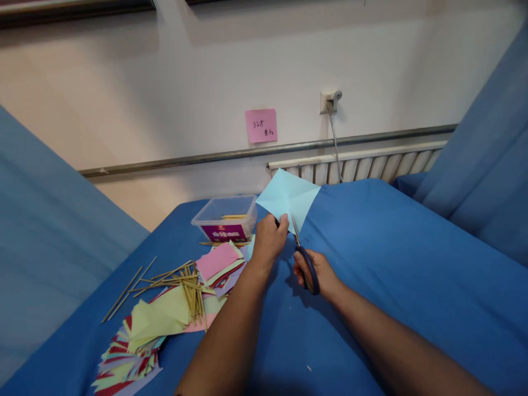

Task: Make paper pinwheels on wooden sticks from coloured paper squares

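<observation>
Blue-covered desk [383, 275] | left: wooden sticks [189, 294], paper pile [165, 312] | left hand [270, 237]: fingers clamped on near-left edge of light-blue sheet [289, 190], most of it beyond them | right hand [324, 272]: fingers wrapped round scissors [302, 252], blades at sheet's near corner

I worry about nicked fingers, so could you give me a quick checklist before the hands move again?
1. Light blue paper held by the left hand: ok.
2. Scissors gripped by the handles in the right hand: ok.
3. Left fingers well away from the scissors: not ok, the thumb is close beside the visible blade.
4. Both blades in plain view: not ok, only one shows clearly.
5. Plastic box upright: ok.
</observation>
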`<state>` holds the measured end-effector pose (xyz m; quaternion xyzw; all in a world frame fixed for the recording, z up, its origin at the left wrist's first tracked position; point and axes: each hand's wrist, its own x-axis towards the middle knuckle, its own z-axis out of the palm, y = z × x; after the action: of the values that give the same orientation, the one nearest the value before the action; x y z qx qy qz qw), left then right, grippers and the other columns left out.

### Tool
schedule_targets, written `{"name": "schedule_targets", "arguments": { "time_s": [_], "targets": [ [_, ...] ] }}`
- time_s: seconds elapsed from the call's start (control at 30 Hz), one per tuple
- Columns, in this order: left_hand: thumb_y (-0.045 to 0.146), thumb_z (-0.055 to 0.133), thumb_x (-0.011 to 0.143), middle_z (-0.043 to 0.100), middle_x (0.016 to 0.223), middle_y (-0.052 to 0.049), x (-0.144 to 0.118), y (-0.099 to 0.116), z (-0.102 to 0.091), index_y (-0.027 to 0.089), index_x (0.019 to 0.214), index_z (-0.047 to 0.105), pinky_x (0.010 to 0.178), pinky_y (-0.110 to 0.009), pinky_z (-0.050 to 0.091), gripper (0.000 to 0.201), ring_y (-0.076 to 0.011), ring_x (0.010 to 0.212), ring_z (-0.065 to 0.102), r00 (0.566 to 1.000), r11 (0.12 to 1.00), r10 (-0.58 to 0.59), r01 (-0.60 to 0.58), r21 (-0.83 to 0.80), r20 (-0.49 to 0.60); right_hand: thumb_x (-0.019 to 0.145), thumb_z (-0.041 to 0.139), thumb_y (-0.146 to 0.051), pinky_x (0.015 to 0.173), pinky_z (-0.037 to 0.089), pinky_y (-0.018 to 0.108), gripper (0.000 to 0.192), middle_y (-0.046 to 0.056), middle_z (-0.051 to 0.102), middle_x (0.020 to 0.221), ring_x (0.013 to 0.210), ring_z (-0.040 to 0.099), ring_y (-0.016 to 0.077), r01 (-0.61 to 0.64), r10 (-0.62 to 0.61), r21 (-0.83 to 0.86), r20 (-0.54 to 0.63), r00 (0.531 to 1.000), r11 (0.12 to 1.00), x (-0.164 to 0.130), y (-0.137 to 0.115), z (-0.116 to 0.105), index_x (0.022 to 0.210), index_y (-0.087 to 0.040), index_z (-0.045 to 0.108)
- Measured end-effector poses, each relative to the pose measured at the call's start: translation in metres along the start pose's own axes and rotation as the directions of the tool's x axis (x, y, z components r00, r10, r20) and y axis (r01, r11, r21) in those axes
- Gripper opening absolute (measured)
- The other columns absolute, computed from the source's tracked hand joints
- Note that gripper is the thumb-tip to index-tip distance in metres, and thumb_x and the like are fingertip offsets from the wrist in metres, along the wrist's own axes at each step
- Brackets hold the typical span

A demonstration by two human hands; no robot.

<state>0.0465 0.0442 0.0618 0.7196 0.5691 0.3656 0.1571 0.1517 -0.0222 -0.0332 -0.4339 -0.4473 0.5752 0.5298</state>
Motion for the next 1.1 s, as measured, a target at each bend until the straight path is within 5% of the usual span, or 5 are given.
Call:
{"name": "schedule_targets", "arguments": {
  "time_s": [1.1],
  "targets": [
    [0.042,0.045,0.085,0.066,0.068,-0.007,0.0005,-0.0009,0.0035,0.017,0.071,0.061,0.058,-0.026,0.038,0.033,-0.0165,0.063,0.059,1.0,1.0,0.008,-0.008,-0.018,0.006,0.076,0.059,-0.059,0.034,0.036,0.02,0.042,-0.003,0.056,0.053,0.036,0.048,0.0083,0.014,-0.014,0.034,-0.022,1.0,0.999,0.005,0.0099,-0.0017,0.068,-0.018,0.052]
  ]
}}
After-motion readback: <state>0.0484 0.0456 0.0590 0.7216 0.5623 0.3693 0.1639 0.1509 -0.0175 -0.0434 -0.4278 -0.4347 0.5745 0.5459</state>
